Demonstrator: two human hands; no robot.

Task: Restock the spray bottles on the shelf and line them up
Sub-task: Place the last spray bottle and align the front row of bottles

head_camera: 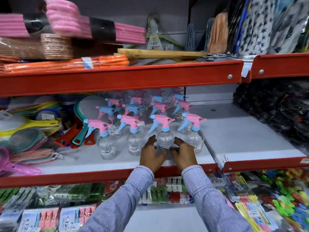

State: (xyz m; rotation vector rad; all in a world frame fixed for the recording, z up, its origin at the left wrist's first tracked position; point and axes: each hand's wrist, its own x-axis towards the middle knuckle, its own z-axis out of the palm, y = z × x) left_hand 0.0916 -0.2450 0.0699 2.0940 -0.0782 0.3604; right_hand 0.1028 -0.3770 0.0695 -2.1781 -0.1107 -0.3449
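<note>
Both hands cup 3rd front-row spray bottle (164, 139) on shelf (107, 164): left hand (151, 154) & right hand (184, 154) fingers half-curled, loose at its sides, likely nudging it level w/ neighbours.

spray bottles (164, 131): clear, pink-blue heads | shelf (117, 174): red edge | sleeve (123, 195): blue-white striped

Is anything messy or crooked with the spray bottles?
Not really. The spray bottles stand upright in rows, nozzles all pointing right. The left front one sits slightly forward. The shelf beside them is bare.
</note>
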